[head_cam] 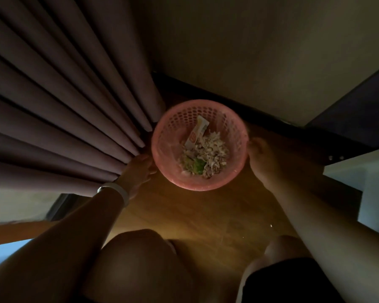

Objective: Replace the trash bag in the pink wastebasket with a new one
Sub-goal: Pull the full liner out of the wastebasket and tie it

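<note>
The pink wastebasket (234,127), round with perforated walls, stands on the wooden floor near the wall. Inside lie scraps of trash (208,154): a paper wrapper, pale shreds and something green. A faint sheen on the inner wall may be a clear liner; the dim light makes it hard to tell. My left hand (140,171), with a pale band at the wrist, presses against the basket's left side. My right hand (260,156) holds the right rim with the fingertips curled on its edge.
A dark pleated curtain (64,101) hangs close to the basket's left. A beige wall with a dark baseboard (260,112) runs behind it. Dark furniture (348,110) juts in at the right. My bare knees (140,259) are low in the frame.
</note>
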`<state>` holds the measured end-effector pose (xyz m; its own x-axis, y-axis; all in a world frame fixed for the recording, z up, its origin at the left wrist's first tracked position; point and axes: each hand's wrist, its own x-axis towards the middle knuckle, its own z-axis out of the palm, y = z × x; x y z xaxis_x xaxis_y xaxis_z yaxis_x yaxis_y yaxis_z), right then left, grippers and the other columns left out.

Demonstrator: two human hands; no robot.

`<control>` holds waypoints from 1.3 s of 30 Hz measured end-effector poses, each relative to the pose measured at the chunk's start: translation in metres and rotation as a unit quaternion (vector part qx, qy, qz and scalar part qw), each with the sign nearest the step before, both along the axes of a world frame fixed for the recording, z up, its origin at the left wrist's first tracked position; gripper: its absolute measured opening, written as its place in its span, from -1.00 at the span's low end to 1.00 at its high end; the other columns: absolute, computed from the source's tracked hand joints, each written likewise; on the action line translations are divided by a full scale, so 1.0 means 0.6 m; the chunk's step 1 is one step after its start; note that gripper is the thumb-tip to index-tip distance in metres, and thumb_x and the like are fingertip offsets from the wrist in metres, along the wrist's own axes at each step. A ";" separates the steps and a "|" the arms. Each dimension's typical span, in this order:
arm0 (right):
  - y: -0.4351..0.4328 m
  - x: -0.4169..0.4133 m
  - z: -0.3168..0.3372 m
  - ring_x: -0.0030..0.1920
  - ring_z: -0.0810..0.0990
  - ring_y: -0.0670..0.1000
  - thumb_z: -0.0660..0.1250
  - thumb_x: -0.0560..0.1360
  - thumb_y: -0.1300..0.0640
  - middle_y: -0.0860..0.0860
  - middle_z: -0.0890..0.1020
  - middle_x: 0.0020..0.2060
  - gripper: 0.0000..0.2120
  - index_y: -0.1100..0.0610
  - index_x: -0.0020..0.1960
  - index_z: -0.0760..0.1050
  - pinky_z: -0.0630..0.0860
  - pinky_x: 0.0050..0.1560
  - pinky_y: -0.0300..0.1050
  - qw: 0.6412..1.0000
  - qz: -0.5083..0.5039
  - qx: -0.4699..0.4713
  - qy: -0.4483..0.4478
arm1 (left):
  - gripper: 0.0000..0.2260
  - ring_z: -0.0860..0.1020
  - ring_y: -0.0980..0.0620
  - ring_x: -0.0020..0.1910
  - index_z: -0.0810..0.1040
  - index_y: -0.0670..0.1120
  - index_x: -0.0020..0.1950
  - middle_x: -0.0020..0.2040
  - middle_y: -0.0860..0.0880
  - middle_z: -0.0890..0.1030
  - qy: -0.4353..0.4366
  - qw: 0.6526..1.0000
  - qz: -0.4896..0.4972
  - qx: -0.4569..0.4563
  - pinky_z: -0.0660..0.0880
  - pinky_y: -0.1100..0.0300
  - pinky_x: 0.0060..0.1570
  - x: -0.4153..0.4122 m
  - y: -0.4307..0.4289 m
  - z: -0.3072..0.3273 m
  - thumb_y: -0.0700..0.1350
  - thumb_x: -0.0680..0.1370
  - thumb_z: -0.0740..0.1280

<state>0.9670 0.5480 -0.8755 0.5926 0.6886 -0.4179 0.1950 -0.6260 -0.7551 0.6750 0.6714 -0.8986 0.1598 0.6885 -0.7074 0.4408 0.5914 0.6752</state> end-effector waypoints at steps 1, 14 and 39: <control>-0.001 0.001 -0.007 -0.10 0.59 -0.08 0.08 0.61 -0.17 -0.08 0.58 -0.07 -0.66 0.00 0.18 0.48 0.46 -0.24 -0.14 1.000 -0.010 -0.006 0.017 | -0.76 0.58 0.03 0.13 0.52 0.05 0.23 0.15 0.05 0.63 -0.010 1.000 0.002 -0.013 0.44 0.00 0.21 0.003 0.002 -0.003 0.04 0.65 0.16; 0.007 0.016 -0.016 0.03 0.67 0.09 0.27 0.57 0.08 0.11 0.68 0.01 -0.82 0.09 0.07 0.61 0.61 0.09 0.12 0.949 -0.100 0.034 0.298 | -0.83 0.44 0.09 -0.30 0.55 -0.01 -0.19 -0.28 0.00 0.51 -0.052 0.986 0.152 0.041 0.44 0.17 -0.19 0.032 -0.004 -0.026 -0.16 0.58 0.26; -0.042 0.011 0.010 0.07 0.64 0.11 0.33 0.54 0.00 0.10 0.67 0.05 -0.73 0.09 0.18 0.57 0.62 -0.03 0.00 0.928 -0.092 0.049 0.358 | -0.84 0.45 0.17 -0.54 0.46 -0.10 -0.14 -0.50 0.11 0.51 -0.050 0.997 0.035 0.056 0.47 0.21 -0.40 0.011 -0.048 0.014 -0.11 0.63 0.25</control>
